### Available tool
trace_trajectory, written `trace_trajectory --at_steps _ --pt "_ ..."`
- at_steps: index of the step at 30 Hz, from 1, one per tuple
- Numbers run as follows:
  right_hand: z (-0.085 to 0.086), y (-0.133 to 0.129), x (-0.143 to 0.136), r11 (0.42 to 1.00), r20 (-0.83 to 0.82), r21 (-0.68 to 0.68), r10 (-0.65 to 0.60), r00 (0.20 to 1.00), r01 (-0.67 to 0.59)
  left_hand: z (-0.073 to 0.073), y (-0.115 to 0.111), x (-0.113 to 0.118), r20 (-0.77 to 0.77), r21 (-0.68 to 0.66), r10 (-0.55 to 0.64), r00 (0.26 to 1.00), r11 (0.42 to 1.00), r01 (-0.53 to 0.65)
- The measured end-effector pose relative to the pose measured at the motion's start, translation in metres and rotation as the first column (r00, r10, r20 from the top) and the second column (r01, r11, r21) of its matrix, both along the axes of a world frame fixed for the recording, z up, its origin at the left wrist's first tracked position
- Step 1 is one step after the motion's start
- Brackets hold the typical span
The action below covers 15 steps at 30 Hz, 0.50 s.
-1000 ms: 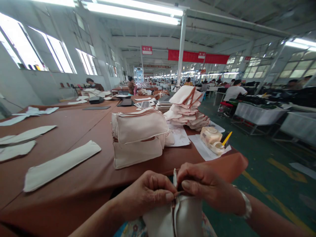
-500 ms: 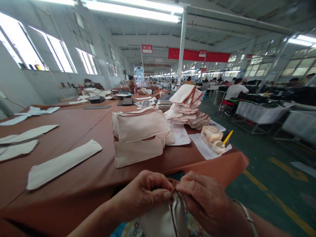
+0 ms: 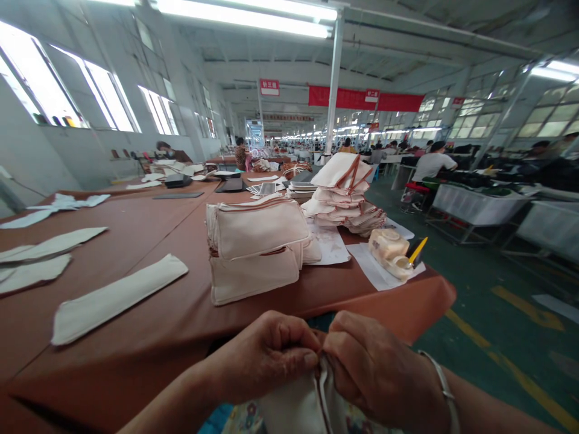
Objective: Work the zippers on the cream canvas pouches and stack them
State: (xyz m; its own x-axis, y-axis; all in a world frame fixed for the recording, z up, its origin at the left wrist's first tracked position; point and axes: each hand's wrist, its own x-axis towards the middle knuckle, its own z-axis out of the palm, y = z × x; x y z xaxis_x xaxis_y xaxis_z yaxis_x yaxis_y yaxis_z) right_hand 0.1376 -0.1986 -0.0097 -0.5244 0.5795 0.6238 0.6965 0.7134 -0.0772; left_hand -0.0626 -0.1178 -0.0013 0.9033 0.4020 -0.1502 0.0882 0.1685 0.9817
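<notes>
Low in the view, a cream fabric piece (image 3: pixel 294 405) with a brown edge hangs between my hands, close to my body. My left hand (image 3: pixel 271 355) pinches its top edge between thumb and forefinger. Right beside it, my right hand (image 3: pixel 377 367), with a bangle at the wrist, grips the same edge with bent fingers. The fingertips of both hands nearly touch. Beyond them, a stack of cream pieces (image 3: pixel 260 232) lies on the brown-covered table (image 3: pixel 158 301). A single cream strip (image 3: pixel 120 298) lies flat at the left.
A taller pile of brown-edged pieces (image 3: pixel 341 190) stands behind the stack. A plastic container (image 3: pixel 388 246) with a yellow-handled tool (image 3: pixel 418 249) rests on paper near the table's right corner. More cut pieces (image 3: pixel 54 244) lie far left. A seated person (image 3: pixel 434 163) is at the right.
My right hand has turned slightly, its fingers curling more over the fabric edge. My left hand has hardly moved and still pinches the piece.
</notes>
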Motion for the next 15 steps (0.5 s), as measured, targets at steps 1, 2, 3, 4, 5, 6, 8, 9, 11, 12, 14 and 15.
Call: trace_trajectory --at_steps 1,2,3,4,5,6,8,9,11,12,14,15 --pt "0.000 -0.002 0.001 0.999 0.033 0.051 -0.008 0.999 0.006 0.000 0.000 0.000 0.005 0.007 -0.009 1.000 1.000 0.009" --pt "-0.001 -0.004 0.001 0.996 0.068 0.091 -0.016 0.998 0.010 -0.001 0.000 0.000 0.020 0.015 -0.020 1.000 1.000 0.020" --pt "-0.002 -0.006 0.002 0.993 0.096 0.120 -0.017 0.995 0.005 -0.001 0.001 0.000 0.037 0.024 -0.031 0.999 0.999 0.031" --pt "-0.004 -0.008 0.003 0.991 0.113 0.134 -0.014 0.993 -0.001 -0.002 0.001 0.000 0.054 0.036 -0.041 0.998 0.999 0.039" --pt "-0.007 -0.009 0.004 0.991 0.109 0.131 -0.004 0.994 -0.011 -0.003 0.001 0.000 0.059 0.050 -0.044 0.997 0.998 0.041" --pt "-0.008 -0.010 0.005 0.994 0.075 0.104 0.019 0.997 -0.026 -0.003 0.001 0.000 0.046 0.065 -0.046 0.998 0.997 0.043" --pt "-0.009 -0.010 0.008 0.998 -0.105 -0.028 0.047 0.993 -0.050 -0.003 0.001 0.000 0.006 0.102 -0.045 0.999 0.994 0.044" --pt "-0.007 -0.009 0.010 0.990 -0.233 -0.122 0.036 0.972 -0.066 -0.002 0.001 0.000 -0.004 0.130 -0.044 0.999 0.991 0.044" --pt "0.000 -0.005 0.013 0.943 -0.442 -0.313 -0.039 0.896 -0.113 0.003 0.000 0.001 0.001 0.196 -0.051 0.999 0.979 0.050" --pt "0.005 -0.002 0.014 0.909 -0.492 -0.389 -0.069 0.868 -0.149 0.006 -0.001 0.002 0.006 0.236 -0.057 0.998 0.970 0.054" --pt "0.014 0.005 0.015 0.819 -0.495 -0.518 -0.052 0.868 -0.247 0.013 -0.003 0.003 -0.033 0.326 -0.050 0.998 0.944 0.058" --pt "0.016 0.009 0.015 0.758 -0.471 -0.583 -0.021 0.882 -0.292 0.017 -0.003 0.004 -0.070 0.376 -0.033 0.997 0.925 0.057"
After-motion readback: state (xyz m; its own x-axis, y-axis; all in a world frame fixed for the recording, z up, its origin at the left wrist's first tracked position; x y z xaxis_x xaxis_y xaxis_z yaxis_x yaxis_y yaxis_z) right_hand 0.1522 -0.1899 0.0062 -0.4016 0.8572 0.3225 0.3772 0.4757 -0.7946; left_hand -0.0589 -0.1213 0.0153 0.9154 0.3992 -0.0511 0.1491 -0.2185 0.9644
